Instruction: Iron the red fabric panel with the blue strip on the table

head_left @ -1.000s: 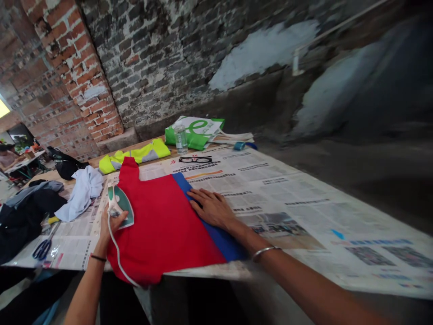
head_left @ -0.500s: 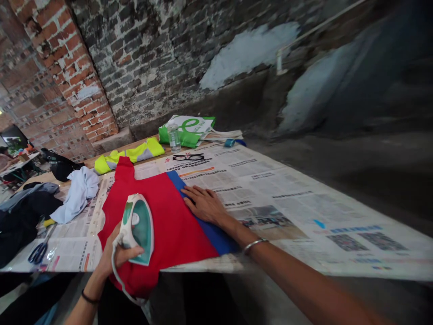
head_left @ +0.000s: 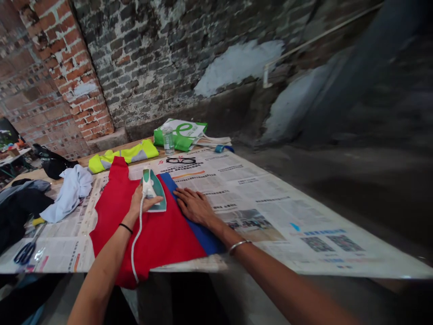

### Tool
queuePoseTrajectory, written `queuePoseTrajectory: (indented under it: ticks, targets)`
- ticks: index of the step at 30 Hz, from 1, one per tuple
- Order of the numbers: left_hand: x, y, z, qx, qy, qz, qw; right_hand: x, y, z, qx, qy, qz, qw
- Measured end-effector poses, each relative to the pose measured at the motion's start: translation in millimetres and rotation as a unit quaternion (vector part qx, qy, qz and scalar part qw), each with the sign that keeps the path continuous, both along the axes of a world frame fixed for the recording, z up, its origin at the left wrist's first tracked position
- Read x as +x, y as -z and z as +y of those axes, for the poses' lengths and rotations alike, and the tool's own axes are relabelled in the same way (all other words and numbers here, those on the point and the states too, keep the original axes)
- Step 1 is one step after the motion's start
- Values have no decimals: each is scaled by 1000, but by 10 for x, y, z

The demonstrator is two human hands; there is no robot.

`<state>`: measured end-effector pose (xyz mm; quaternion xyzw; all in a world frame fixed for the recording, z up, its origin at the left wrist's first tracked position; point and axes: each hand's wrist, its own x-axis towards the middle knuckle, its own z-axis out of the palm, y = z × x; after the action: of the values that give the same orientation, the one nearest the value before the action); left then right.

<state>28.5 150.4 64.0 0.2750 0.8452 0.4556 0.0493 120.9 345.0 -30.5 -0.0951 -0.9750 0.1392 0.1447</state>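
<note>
The left hand (head_left: 144,203) is closed around the handle of a steam iron (head_left: 154,192), which sits on the red cloth (head_left: 162,239). The right hand (head_left: 193,206) lies open and flat beside it, on the cloth's blue strip (head_left: 203,237).

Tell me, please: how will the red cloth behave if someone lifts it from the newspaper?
It will probably be floppy: the red cloth hangs down past the newspaper edge by its own weight. It also seems light and thin, as it lies flat under the right hand.
</note>
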Motion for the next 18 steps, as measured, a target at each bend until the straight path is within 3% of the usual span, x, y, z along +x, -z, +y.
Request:
queuePoseTrajectory:
  ticks: [4,8,14,18]
  targets:
    - [213,-2,114,-2,-22,15,1000,-2,-34,-7,-4,7,0,1000]
    - [621,52,-2,-4,-3,25,1000,-7,-40,9,-11,15,-12,1000]
    - [1211,67,-416,17,64,5,998,-12,50,64,-16,-8,-3,1000]
    - [1445,38,-842,33,47,-10,998,-9,88,71,-11,-2,3,1000]
